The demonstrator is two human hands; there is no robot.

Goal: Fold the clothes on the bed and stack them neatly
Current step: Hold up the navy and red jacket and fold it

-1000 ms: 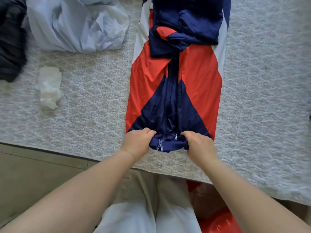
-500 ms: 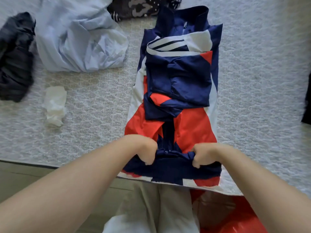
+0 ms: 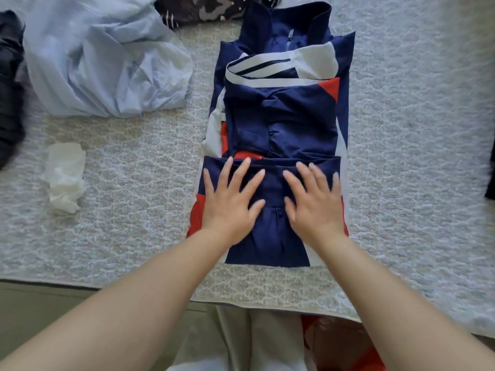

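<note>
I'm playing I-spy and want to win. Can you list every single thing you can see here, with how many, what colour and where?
jacket: 1, navy, red and white, middle of the bed, bottom part folded up.
light blue garment: 1, pale blue, crumpled, upper left of the bed.
dark garment: 1, black, far left edge.
patterned garment: 1, dark with grey patches, top edge, beside the jacket's collar.
white cloth: 1, white, scrunched, left of the jacket.
bed cover: 1, pale grey, textured, under everything.
red item: 1, red, below the bed edge; cannot tell what it is.
left hand: 1, flat on the jacket's folded part, fingers spread.
right hand: 1, flat beside it on the same fold.
</note>
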